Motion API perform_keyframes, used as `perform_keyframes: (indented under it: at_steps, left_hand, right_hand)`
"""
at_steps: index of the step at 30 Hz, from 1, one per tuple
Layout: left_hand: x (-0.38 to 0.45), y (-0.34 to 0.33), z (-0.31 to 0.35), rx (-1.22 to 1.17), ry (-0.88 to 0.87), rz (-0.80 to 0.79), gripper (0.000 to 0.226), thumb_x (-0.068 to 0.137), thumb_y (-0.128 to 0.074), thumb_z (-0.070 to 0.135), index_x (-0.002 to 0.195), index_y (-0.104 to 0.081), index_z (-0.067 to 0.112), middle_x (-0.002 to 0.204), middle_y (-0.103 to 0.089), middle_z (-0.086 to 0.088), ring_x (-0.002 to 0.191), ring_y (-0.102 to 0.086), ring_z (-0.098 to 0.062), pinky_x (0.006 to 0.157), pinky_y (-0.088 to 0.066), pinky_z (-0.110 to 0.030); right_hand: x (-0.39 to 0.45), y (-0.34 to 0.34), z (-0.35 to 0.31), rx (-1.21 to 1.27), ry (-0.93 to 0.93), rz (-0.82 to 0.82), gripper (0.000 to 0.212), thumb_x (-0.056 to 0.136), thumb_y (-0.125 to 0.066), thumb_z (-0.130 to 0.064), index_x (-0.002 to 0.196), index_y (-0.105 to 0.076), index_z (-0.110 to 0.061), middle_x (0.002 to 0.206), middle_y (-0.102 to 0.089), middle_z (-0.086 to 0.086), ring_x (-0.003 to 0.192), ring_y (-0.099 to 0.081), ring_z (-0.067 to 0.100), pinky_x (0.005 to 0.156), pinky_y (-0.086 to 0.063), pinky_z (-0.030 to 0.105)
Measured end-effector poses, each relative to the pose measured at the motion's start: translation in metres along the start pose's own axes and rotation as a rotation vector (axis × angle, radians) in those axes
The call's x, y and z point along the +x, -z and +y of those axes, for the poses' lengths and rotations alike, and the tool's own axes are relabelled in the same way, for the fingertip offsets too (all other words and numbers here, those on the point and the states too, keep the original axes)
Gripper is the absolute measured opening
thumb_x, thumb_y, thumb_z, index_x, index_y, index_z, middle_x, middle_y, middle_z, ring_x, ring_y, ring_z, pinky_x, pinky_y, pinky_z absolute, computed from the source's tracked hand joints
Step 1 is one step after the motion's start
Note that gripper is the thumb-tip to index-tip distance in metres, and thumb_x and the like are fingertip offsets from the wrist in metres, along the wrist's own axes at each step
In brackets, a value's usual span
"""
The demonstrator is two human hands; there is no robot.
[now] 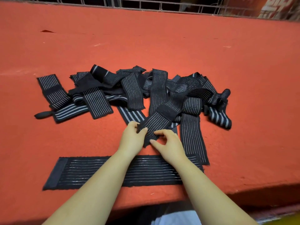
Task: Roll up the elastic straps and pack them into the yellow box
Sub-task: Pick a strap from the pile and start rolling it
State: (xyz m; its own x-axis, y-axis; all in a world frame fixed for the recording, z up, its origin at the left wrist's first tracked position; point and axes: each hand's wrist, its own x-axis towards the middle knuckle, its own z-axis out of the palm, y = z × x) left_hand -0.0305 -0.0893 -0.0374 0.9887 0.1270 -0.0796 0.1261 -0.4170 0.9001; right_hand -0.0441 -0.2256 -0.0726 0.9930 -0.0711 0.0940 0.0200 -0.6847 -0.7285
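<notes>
A tangled heap of several black elastic straps with thin white stripes lies in the middle of the red felt table. One strap runs out of the heap toward me. My left hand pinches its near end on the left edge. My right hand pinches the same end from the right, thumb and fingers curled on it. Another strap lies flat and straight across the table under my forearms. Only a yellow sliver shows at the bottom right corner.
A metal wire fence runs along the table's far edge. The table's near edge drops off at the bottom right. A small black tab sticks out at the heap's left. Bare red felt surrounds the heap.
</notes>
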Motion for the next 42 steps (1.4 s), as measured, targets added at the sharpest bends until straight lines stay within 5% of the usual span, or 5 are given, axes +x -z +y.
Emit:
perform_keyframes:
  at_steps: [9, 14, 25, 31, 42]
  left_hand:
    - [-0.013, 0.030, 0.032, -0.698, 0.053, -0.045, 0.017, 0.098, -0.043, 0.010, 0.099, -0.060, 0.011, 0.098, -0.070, -0.007, 0.085, -0.067, -0.016, 0.078, -0.056, -0.033]
    - [-0.017, 0.055, 0.026, -0.702, 0.055, 0.055, 0.013, 0.096, -0.048, 0.012, 0.102, -0.059, 0.008, 0.102, -0.069, -0.010, 0.096, -0.066, -0.024, 0.093, -0.049, -0.044]
    - [-0.036, 0.110, -0.001, -0.755, 0.110, 0.121, 0.015, 0.098, -0.045, 0.014, 0.098, -0.060, 0.013, 0.080, -0.069, 0.002, 0.060, -0.065, -0.004, 0.050, -0.050, -0.017]
    - [-0.063, 0.098, 0.016, -0.891, 0.126, -0.119, 0.020, 0.096, -0.042, 0.000, 0.098, -0.061, 0.006, 0.081, -0.069, -0.004, 0.066, -0.066, -0.009, 0.056, -0.055, -0.021]
    - [-0.085, 0.119, 0.058, -0.957, 0.020, -0.269, 0.022, 0.097, -0.040, 0.005, 0.104, -0.061, 0.008, 0.089, -0.069, -0.007, 0.072, -0.068, -0.015, 0.058, -0.057, -0.024]
  right_hand:
    - [-0.004, 0.017, -0.043, 0.790, -0.350, -0.133, 0.056, 0.097, -0.032, -0.052, 0.103, -0.070, -0.012, 0.099, -0.072, 0.002, 0.093, -0.066, 0.014, 0.086, -0.048, 0.026]
    - [0.021, 0.042, -0.078, 1.521, -0.494, 0.048, 0.022, 0.090, -0.061, -0.023, 0.104, -0.065, -0.007, 0.097, -0.072, 0.010, 0.081, -0.069, 0.021, 0.075, -0.056, 0.035]
    - [0.003, 0.054, -0.086, 1.115, -0.283, 0.504, 0.010, 0.087, -0.065, -0.012, 0.097, -0.066, -0.008, 0.099, -0.070, 0.005, 0.086, -0.069, 0.017, 0.081, -0.057, 0.037]
    - [-0.051, -0.002, -0.087, 1.567, -0.628, -0.124, 0.026, 0.093, -0.050, -0.029, 0.099, -0.066, -0.009, 0.099, -0.072, 0.011, 0.086, -0.069, 0.024, 0.087, -0.050, 0.040]
    - [-0.068, -0.025, -0.139, 1.811, -0.648, -0.428, 0.054, 0.066, -0.076, -0.051, 0.098, -0.068, -0.008, 0.107, -0.066, 0.010, 0.105, -0.062, 0.026, 0.091, -0.048, 0.036]
